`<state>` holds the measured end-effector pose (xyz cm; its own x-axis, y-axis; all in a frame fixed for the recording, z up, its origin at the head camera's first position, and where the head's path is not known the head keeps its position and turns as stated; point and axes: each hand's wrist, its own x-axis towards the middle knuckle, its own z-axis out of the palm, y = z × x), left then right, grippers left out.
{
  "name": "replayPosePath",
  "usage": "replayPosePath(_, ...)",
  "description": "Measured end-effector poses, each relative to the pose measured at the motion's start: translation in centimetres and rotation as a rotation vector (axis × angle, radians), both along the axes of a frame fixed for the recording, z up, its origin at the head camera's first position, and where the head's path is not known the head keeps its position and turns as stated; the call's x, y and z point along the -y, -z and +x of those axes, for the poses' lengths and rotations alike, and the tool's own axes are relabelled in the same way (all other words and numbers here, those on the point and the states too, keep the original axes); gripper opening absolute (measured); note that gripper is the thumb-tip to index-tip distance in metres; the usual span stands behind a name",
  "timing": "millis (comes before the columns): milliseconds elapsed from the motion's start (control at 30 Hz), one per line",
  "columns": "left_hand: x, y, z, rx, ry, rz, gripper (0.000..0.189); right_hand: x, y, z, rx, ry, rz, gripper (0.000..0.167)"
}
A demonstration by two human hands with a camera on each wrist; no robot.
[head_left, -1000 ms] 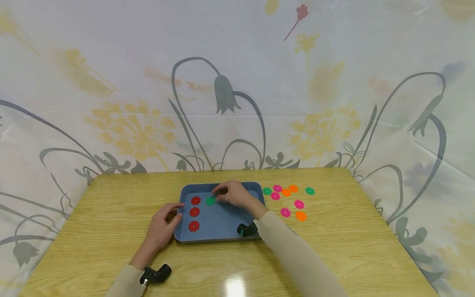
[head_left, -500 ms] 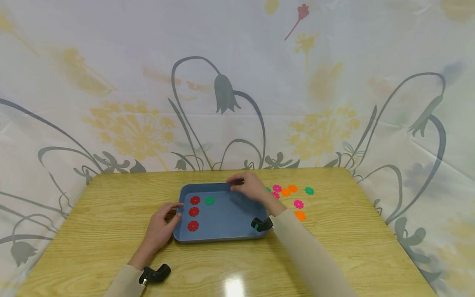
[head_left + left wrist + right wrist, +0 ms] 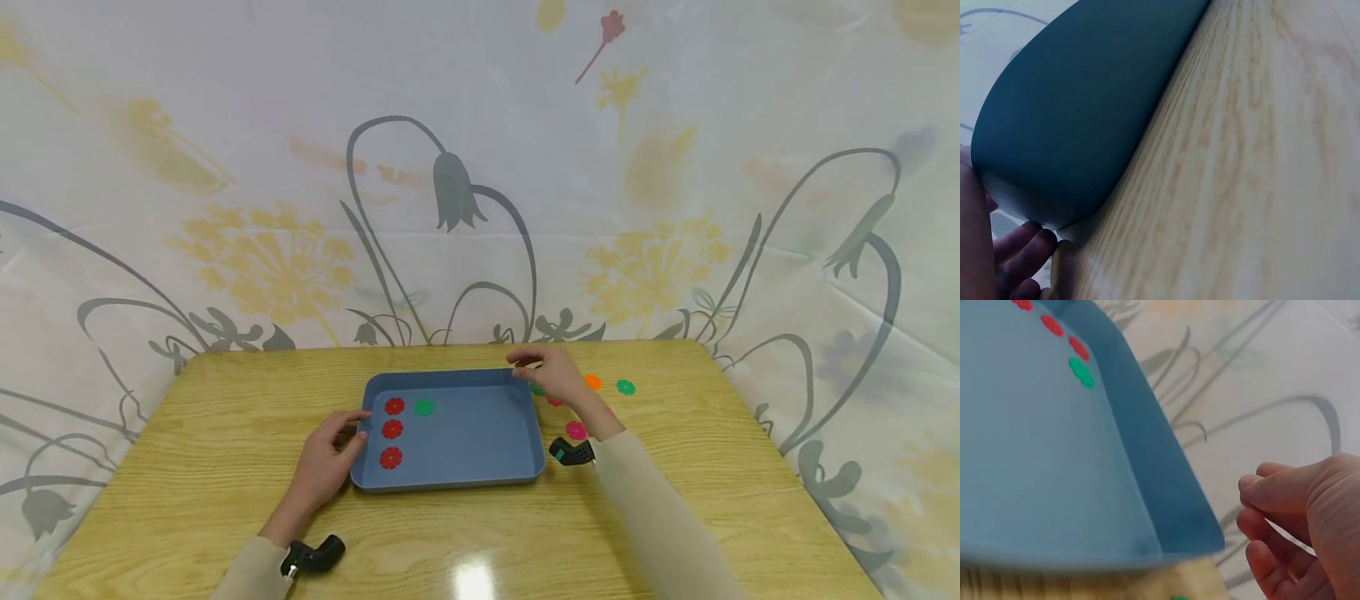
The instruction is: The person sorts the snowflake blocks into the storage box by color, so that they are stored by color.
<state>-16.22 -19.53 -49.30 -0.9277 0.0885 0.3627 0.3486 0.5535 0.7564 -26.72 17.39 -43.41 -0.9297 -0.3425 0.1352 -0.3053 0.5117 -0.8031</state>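
A blue-grey rectangular tray (image 3: 465, 446) lies on the table. My left hand (image 3: 324, 454) holds its left wall, with thumb and index finger at the rim; in the left wrist view other fingers (image 3: 1025, 250) bend against the outside. Inside the tray, three red flower-shaped discs (image 3: 392, 429) form a column along the left. One green flower-shaped disc (image 3: 424, 407) lies right of the top red one. My right hand (image 3: 561, 377) hovers by the tray's far right corner, fingers loosely bent and holding nothing. Beneath and beside it are pink discs (image 3: 577, 431), partly covered.
Right of the tray are more loose discs: an orange one (image 3: 593, 382), a green one (image 3: 626, 387) and others partly hidden by the right hand and forearm. The wooden table (image 3: 247, 417) meets a flower-printed curtain (image 3: 480, 208) at its far edge.
My right hand has let go of the green disc inside the tray and moved right, past the tray's far right corner towards the loose discs. The left hand has stayed at the rim.
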Motion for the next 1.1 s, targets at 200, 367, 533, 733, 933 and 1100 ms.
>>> replayPosePath(200,0.0,0.1,-0.1,-0.003,-0.004,-0.001,0.028,-1.8,1.2,0.0,0.02,0.056,0.016,0.024)
replayPosePath(367,0.0,0.0,0.0,-0.007,-0.004,0.002,0.028,-2.6,2.2,0.1,0.094,0.091,0.01,0.024)
replayPosePath(533,0.0,0.1,0.0,-0.002,-0.006,0.003,0.027,-2.9,3.0,0.2,0.119,0.118,0.057,0.027)
replayPosePath(733,0.0,0.2,-0.1,-0.001,-0.013,-0.001,0.028,-2.9,3.2,0.2,0.087,0.13,0.141,0.03)
replayPosePath(933,0.0,0.2,-0.2,-0.006,-0.016,0.001,0.028,-2.9,3.0,-0.1,0.067,0.106,0.203,0.03)
replayPosePath(1100,0.0,0.3,-0.2,0.002,-0.019,-0.001,0.028,-2.9,2.9,-0.4,0.01,0.051,0.318,0.03)
